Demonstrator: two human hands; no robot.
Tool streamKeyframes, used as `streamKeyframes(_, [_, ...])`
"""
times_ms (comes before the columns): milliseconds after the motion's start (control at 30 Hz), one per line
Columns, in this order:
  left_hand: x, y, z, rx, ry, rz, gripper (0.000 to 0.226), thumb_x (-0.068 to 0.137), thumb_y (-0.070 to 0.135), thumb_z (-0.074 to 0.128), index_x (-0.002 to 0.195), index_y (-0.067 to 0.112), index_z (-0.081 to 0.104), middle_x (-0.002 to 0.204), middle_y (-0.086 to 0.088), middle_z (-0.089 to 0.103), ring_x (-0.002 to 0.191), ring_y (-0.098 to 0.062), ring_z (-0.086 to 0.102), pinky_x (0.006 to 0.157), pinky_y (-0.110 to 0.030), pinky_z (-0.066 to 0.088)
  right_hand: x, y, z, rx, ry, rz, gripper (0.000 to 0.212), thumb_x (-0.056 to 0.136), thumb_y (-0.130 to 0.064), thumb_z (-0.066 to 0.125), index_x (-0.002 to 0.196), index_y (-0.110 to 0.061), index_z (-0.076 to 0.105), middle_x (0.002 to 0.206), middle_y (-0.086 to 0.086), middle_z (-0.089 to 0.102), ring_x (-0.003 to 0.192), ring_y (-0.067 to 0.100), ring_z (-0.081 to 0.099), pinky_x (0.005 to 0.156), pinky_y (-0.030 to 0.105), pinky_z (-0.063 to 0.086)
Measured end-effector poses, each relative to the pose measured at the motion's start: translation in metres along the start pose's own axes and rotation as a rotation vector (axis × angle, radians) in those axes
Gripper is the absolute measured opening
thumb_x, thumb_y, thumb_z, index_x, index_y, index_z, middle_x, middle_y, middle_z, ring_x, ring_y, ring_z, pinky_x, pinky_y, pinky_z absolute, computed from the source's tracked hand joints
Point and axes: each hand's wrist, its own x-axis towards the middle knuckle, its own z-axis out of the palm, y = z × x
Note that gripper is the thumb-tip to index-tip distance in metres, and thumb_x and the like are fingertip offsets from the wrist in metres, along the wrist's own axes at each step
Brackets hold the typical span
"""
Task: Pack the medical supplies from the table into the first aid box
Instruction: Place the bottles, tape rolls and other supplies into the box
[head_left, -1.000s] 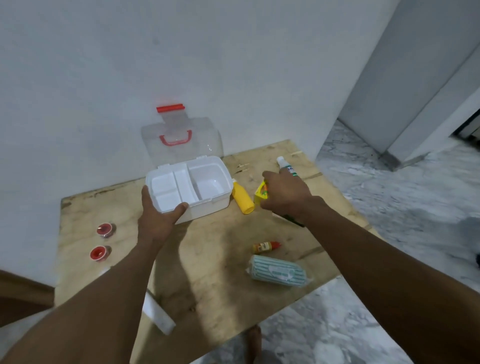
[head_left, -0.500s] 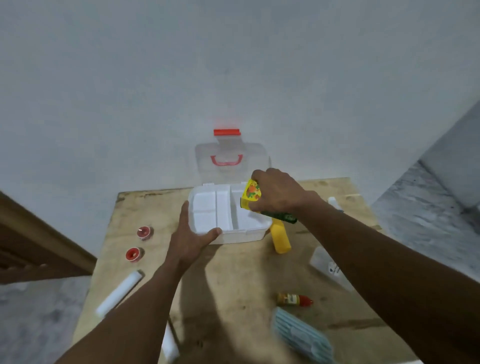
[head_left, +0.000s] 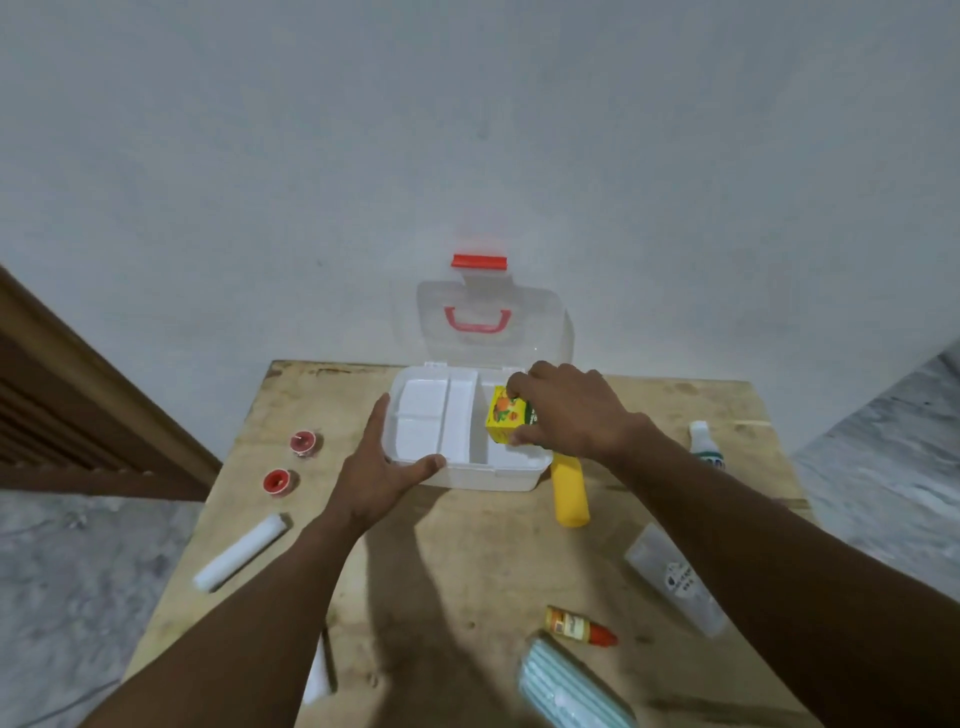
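Note:
A white first aid box (head_left: 423, 474) stands open at the far middle of the wooden table (head_left: 467, 561), its clear lid (head_left: 540, 332) with a red handle leaning on the wall. My left hand (head_left: 376, 475) grips the box's front left corner, thumb on the rim. My right hand (head_left: 563, 410) holds a yellow carton (head_left: 503, 420) with an orange picture, low inside the box's right compartment. The left compartments show only white bottom.
A yellow tube (head_left: 570, 491) lies right of the box. A white bottle (head_left: 705, 446), a clear packet (head_left: 675, 577), a small red-capped bottle (head_left: 579, 626) and a pack of blue masks (head_left: 569, 686) are on the right. Two red tins (head_left: 289, 462) and a white roll (head_left: 241, 552) lie left.
My right hand lifted the yellow carton from the table right of the box and carried it left, down into the right compartment. My left hand kept its hold on the box corner.

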Motion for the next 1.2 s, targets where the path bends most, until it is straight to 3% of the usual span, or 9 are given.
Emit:
streamKeyframes(233, [0.001, -0.001, 0.0, 0.008, -0.018, 0.002, 0.091, 0.07, 0.049, 0.082, 0.145, 0.048, 0.03, 0.134, 0.024, 0.054, 0.121, -0.011, 0.056, 0.099, -0.047, 0.049, -0.009, 0.01, -0.007, -0.038, -0.146, 0.027, 0.067, 0.081, -0.036, 0.063, 0.142, -0.046, 0.037, 0.126, 0.006, 0.042, 0.118, 0.028, 0.043, 0.092, 0.04, 0.041])
streamKeyframes(300, [0.001, 0.0, -0.001, 0.005, -0.022, 0.005, 0.089, 0.071, 0.048, 0.082, 0.143, 0.048, 0.031, 0.132, 0.025, 0.055, 0.119, -0.009, 0.057, 0.098, -0.046, 0.05, -0.009, 0.013, -0.01, 0.001, -0.182, 0.032, 0.073, 0.081, -0.032, 0.064, 0.146, -0.042, 0.033, 0.126, 0.008, 0.04, 0.117, 0.029, 0.041, 0.089, 0.038, 0.042])
streamKeyframes(367, [0.001, 0.0, -0.001, 0.0, -0.023, 0.001, 0.09, 0.07, 0.049, 0.082, 0.144, 0.049, 0.03, 0.131, 0.025, 0.055, 0.118, -0.009, 0.057, 0.097, -0.045, 0.051, -0.006, 0.015, -0.012, 0.015, -0.192, 0.05, 0.077, 0.079, -0.03, 0.069, 0.147, -0.028, 0.032, 0.127, 0.01, 0.041, 0.116, 0.03, 0.041, 0.09, 0.038, 0.046])
streamKeyframes(467, [0.0, -0.001, -0.002, -0.004, -0.027, -0.013, 0.093, 0.07, 0.05, 0.082, 0.146, 0.049, 0.028, 0.132, 0.023, 0.056, 0.119, -0.011, 0.057, 0.097, -0.045, 0.051, 0.002, 0.012, -0.016, -0.025, -0.171, 0.068, 0.068, 0.078, -0.03, 0.073, 0.136, -0.012, 0.042, 0.125, 0.011, 0.047, 0.113, 0.028, 0.044, 0.088, 0.037, 0.048])
streamKeyframes(700, [-0.001, -0.001, -0.001, 0.022, -0.027, -0.009, 0.093, 0.072, 0.05, 0.079, 0.147, 0.043, 0.025, 0.137, 0.015, 0.052, 0.121, -0.017, 0.054, 0.094, -0.039, 0.052, 0.016, -0.014, -0.014, -0.252, -0.128, 0.084, 0.054, 0.083, -0.031, 0.07, 0.133, -0.025, 0.049, 0.124, 0.012, 0.046, 0.118, 0.033, 0.044, 0.077, 0.036, 0.042])
streamKeyframes(867, [0.0, -0.002, -0.001, 0.041, -0.016, -0.013, 0.092, 0.072, 0.051, 0.078, 0.146, 0.044, 0.025, 0.134, 0.016, 0.054, 0.118, -0.019, 0.055, 0.092, -0.041, 0.052, 0.028, -0.031, -0.001, -0.189, -0.099, 0.13, 0.04, 0.087, -0.017, 0.068, 0.124, -0.008, 0.055, 0.121, 0.012, 0.052, 0.116, 0.033, 0.047, 0.077, 0.031, 0.042])
streamKeyframes(1000, [0.001, -0.003, -0.001, 0.058, -0.005, -0.016, 0.091, 0.076, 0.046, 0.08, 0.148, 0.042, 0.023, 0.134, 0.013, 0.054, 0.116, -0.02, 0.055, 0.09, -0.036, 0.052, 0.032, -0.038, 0.013, -0.123, -0.071, 0.189, 0.043, 0.087, -0.012, 0.066, 0.128, -0.008, 0.052, 0.128, 0.017, 0.046, 0.117, 0.034, 0.045, 0.087, 0.033, 0.046])
streamKeyframes(1100, [0.002, -0.003, 0.0, 0.066, -0.001, -0.007, 0.093, 0.076, 0.046, 0.08, 0.149, 0.039, 0.022, 0.137, 0.01, 0.053, 0.119, -0.02, 0.054, 0.093, -0.039, 0.052, 0.032, -0.039, 0.015, -0.073, -0.049, 0.247, 0.048, 0.087, -0.008, 0.063, 0.133, -0.011, 0.049, 0.131, 0.021, 0.038, 0.11, 0.035, 0.052, 0.085, 0.034, 0.05])
streamKeyframes(1200, [0.001, -0.004, 0.0, 0.059, 0.005, -0.022, 0.096, 0.075, 0.048, 0.08, 0.15, 0.04, 0.021, 0.139, 0.009, 0.053, 0.12, -0.021, 0.055, 0.096, -0.042, 0.051, 0.033, -0.039, 0.016, -0.002, -0.06, 0.265, 0.045, 0.087, -0.006, 0.062, 0.13, -0.007, 0.049, 0.126, 0.022, 0.042, 0.098, 0.034, 0.061, 0.081, 0.032, 0.049])
